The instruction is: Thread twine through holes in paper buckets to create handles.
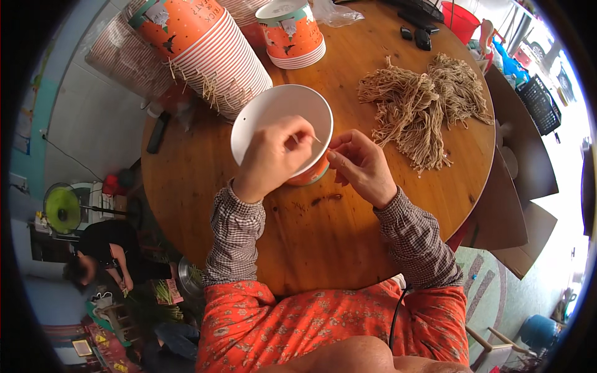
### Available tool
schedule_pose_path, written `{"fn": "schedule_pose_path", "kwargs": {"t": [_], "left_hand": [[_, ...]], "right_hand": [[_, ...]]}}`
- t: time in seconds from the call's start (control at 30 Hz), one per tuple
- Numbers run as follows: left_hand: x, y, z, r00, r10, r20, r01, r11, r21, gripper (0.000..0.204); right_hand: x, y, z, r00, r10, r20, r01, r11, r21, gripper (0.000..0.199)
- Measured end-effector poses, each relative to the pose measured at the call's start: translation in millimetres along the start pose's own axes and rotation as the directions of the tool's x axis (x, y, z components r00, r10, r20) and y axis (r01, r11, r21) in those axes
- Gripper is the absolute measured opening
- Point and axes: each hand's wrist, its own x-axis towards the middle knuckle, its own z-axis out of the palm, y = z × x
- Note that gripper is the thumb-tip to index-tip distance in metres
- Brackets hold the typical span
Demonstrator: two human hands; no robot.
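The paper bucket (pixel 266 105), white inside and orange outside, stood mouth upward on the near half of the table (pixel 333 242), right in front of the person. The left hand (pixel 270 158) reached over its mouth, thumb and forefinger pinching a thin strand; the right hand (pixel 364 169) sat at the bucket's right rim, fingers bent, and I cannot tell whether they gripped anything. Brown wood with small dark marks ran from the bucket to the table's curved near edge, and another stretch separated it from the heap of string (pixel 420 105) on the right, which reached almost to the table's right edge. Just behind the bucket, to the left, a tall leaning stack of buckets (pixel 214 59) limited space on that side; a shorter stack (pixel 295 45) stood farther back, beside a clear plastic bag (pixel 336 13). Past the right edge, cardboard flaps (pixel 502 214) crowded close above the pale green floor (pixel 519 295). Farther off were a black crate (pixel 540 105), a bent-over co-worker (pixel 111 242) and a green fan (pixel 62 208).
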Motion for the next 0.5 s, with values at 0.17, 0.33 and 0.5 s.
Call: {"fn": "schedule_pose_path", "kwargs": {"t": [0.17, 0.33, 0.5], "left_hand": [[-3, 11, -12, 0.991, -0.134, -0.008, 0.125, 0.946, -0.299, 0.002], [-5, 29, 10, 0.979, 0.202, -0.015, -0.202, 0.977, -0.074, 0.007], [-11, 34, 23, 0.994, 0.025, -0.105, -0.046, 0.978, -0.205, 0.024]], "right_hand": [[-4, -7, -3, 0.98, -0.17, -0.106, 0.171, 0.985, 0.0, 0.019], [-9, -3, 3, 0.944, -0.328, -0.043, 0.317, 0.934, -0.165, 0.019], [-11, -2, 2, 0.938, -0.323, -0.128, 0.314, 0.945, -0.089, 0.013]]}}
